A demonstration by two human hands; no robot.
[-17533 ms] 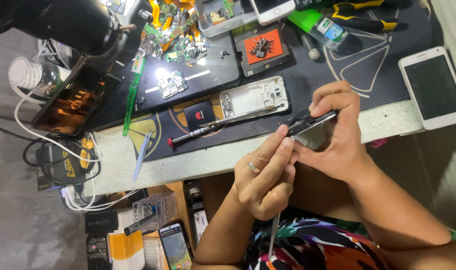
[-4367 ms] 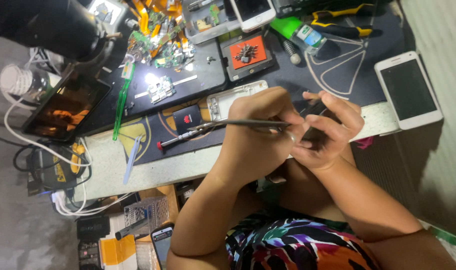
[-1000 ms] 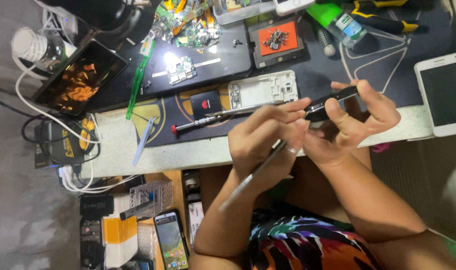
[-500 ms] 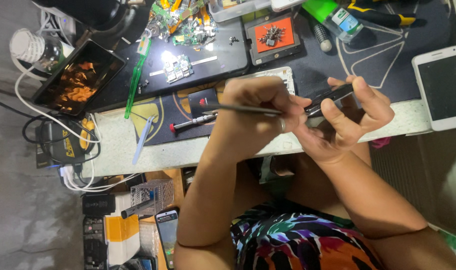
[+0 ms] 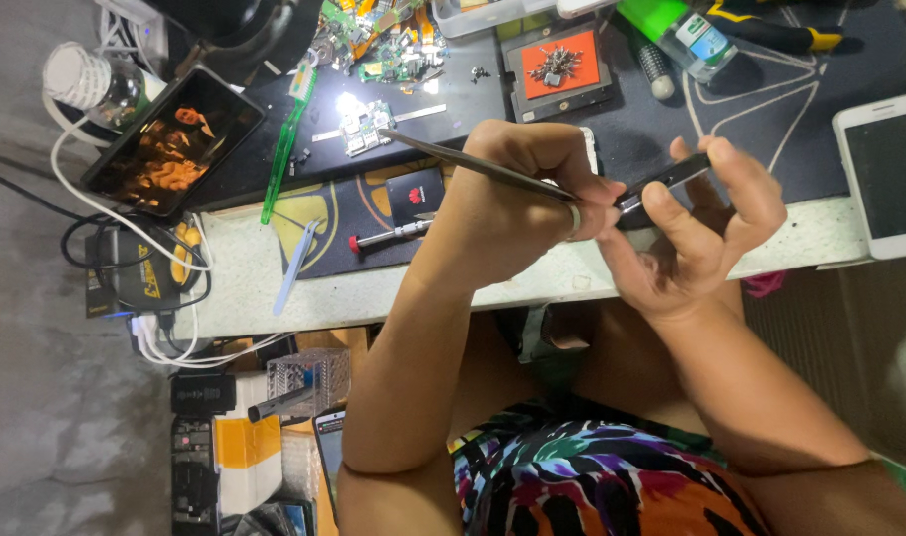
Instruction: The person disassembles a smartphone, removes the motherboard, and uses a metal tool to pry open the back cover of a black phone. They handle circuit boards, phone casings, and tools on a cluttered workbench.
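Gripping a pair of slim metal tweezers, the left hand is closed round them near the tip end, with a ring on one finger. Their long shaft slants up and away to the left over the worktop, and the points sit right at the near end of the phone. That phone is thin, dark and seen almost edge-on, a narrow black bar with a pale highlight along its side. The right hand is clamped on it, fingers curled over the top edge and thumb pressing from below, holding it just above the worktop's front edge.

Behind the hands lies a dark mat marked with pale lines. A red-tipped screwdriver rests on it just left of the left hand, beside a small black battery. Further back sits an orange tray with a heap of small metal parts, and a lit circuit board. A white phone lies flat at the right edge, well apart from the hands. Far left, a dark phone with a glowing orange picture leans near a bulb.
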